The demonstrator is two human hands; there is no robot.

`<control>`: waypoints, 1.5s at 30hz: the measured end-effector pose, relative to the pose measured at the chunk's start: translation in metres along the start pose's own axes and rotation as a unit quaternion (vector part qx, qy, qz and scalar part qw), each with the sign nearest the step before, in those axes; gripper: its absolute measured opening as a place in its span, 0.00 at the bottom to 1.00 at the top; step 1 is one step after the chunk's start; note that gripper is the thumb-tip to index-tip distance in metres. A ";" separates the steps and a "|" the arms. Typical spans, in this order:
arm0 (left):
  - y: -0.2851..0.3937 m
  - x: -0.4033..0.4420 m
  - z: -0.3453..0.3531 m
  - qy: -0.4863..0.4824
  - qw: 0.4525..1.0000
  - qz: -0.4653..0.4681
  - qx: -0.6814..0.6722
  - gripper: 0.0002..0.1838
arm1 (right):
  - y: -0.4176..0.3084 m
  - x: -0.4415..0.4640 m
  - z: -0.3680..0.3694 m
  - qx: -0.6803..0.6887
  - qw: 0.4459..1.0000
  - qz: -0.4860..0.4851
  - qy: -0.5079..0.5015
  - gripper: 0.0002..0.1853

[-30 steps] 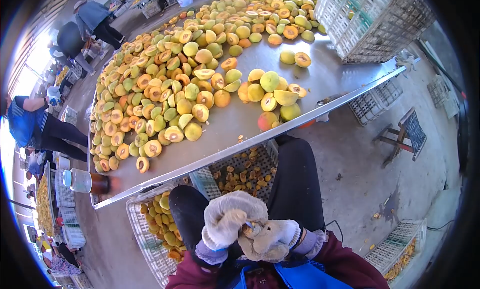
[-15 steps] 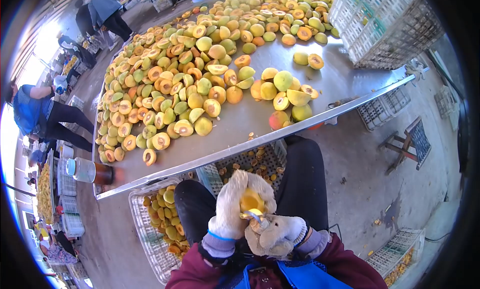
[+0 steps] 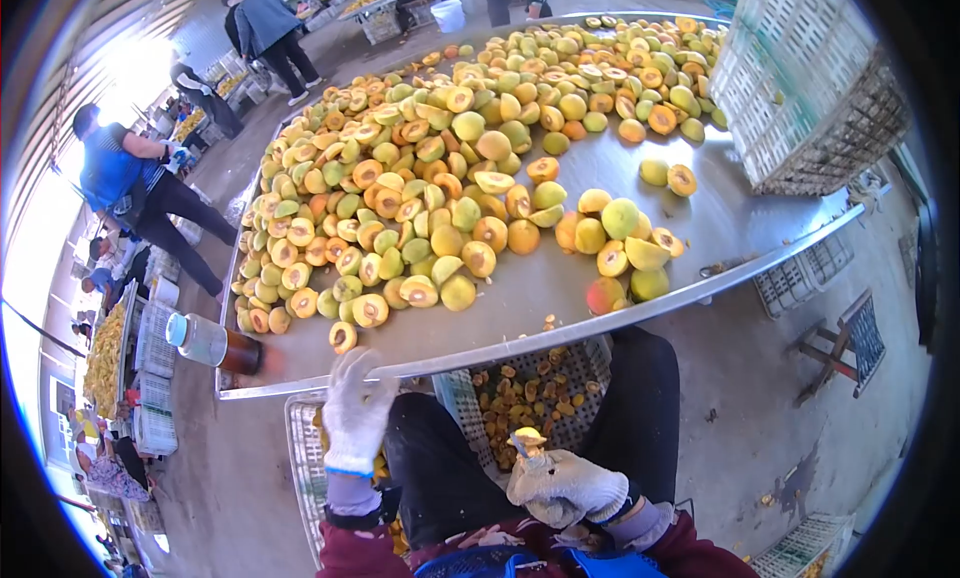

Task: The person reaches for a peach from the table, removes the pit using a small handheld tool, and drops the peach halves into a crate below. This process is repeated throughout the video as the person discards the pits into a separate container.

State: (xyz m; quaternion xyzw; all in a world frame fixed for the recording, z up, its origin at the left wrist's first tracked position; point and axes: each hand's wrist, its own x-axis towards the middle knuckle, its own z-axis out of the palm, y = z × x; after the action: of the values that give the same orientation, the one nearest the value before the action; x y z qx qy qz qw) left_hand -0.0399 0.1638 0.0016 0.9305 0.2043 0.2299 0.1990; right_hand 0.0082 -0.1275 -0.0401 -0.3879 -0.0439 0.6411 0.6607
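Many halved yellow-orange fruits (image 3: 400, 198) are heaped on the metal table (image 3: 520, 313). My left hand (image 3: 357, 403), in a whitish glove, is at the table's front edge above the left crate, just below a single fruit half (image 3: 343, 337). Its fingers are apart and I see nothing in them. In front of my right knee, my gloved right hand (image 3: 565, 486) is closed round a small tool (image 3: 525, 446) with a metal tip. A yellow fruit piece (image 3: 529, 435) sits at that tip. The tool's handle is hidden in the glove.
Beneath the table edge, a crate (image 3: 462, 403) holds small brown-yellow pieces; another crate (image 3: 305, 448) stands left of it. A jar of brown liquid (image 3: 215, 345) lies at the table's left corner. A white crate (image 3: 790, 88) stands at the right. A person in blue (image 3: 130, 183) is at left.
My left hand has let go of the hollowed fruit half and moved left and up to the table edge. My right hand has stayed low with the tool. The view has shifted, so the table appears lower.
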 end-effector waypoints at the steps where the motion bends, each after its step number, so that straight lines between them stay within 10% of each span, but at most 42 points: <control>1: 0.003 0.013 0.011 0.005 0.999 0.027 -0.015 0.22 | -0.011 -0.002 0.007 0.023 0.999 0.033 0.007 0.08; 10: 0.029 0.168 0.140 -0.071 0.978 0.118 0.156 0.41 | -0.017 -0.003 -0.008 0.054 0.996 0.049 0.050 0.09; 16: 0.054 0.160 0.124 -0.398 0.901 0.070 0.157 0.31 | -0.012 0.005 -0.009 0.004 0.997 -0.075 0.016 0.12; 22: 0.039 0.134 0.115 -0.342 0.914 0.166 0.140 0.32 | -0.017 -0.002 0.002 -0.029 0.997 -0.057 0.043 0.10; 26: 0.051 0.123 0.083 -0.289 0.937 -0.066 -0.183 0.34 | -0.031 -0.018 0.019 -0.058 0.995 -0.022 0.073 0.09; 28: 0.058 0.100 0.063 -0.287 0.702 -0.182 -0.625 0.35 | -0.024 -0.017 0.020 -0.060 0.995 -0.045 0.067 0.08; 32: 0.090 0.039 0.029 -0.343 0.749 -0.092 -0.559 0.27 | 0.003 0.000 0.013 -0.110 0.983 -0.126 0.072 0.08; 34: 0.097 0.010 0.043 -0.268 0.846 0.231 -0.398 0.24 | 0.018 0.018 0.011 -0.147 0.955 -0.233 0.108 0.08; 36: 0.102 -0.013 0.040 -0.256 0.915 0.233 -0.209 0.21 | 0.020 0.016 0.017 -0.176 0.916 -0.327 0.151 0.08; 38: 0.103 -0.023 0.041 -0.182 0.913 0.020 -0.364 0.18 | 0.003 0.000 0.033 -0.289 0.898 -0.226 0.243 0.10; 40: 0.091 -0.022 0.044 -0.225 0.759 -0.130 -0.597 0.19 | 0.020 0.006 0.023 -0.305 0.865 -0.308 0.253 0.12; 42: 0.103 -0.027 0.024 -0.244 0.635 -0.258 -0.686 0.26 | -0.019 -0.023 0.055 -0.310 0.907 -0.138 0.249 0.13; 45: 0.104 -0.040 0.025 -0.253 0.603 -0.259 -0.711 0.34 | -0.025 -0.027 0.063 -0.365 0.884 -0.111 0.271 0.18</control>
State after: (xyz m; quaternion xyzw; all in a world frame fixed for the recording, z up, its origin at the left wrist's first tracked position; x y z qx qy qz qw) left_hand -0.0295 0.0512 0.0156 0.4243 0.1505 -0.0032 0.8929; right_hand -0.0114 -0.1197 0.0294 -0.7525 -0.1369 0.3721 0.5258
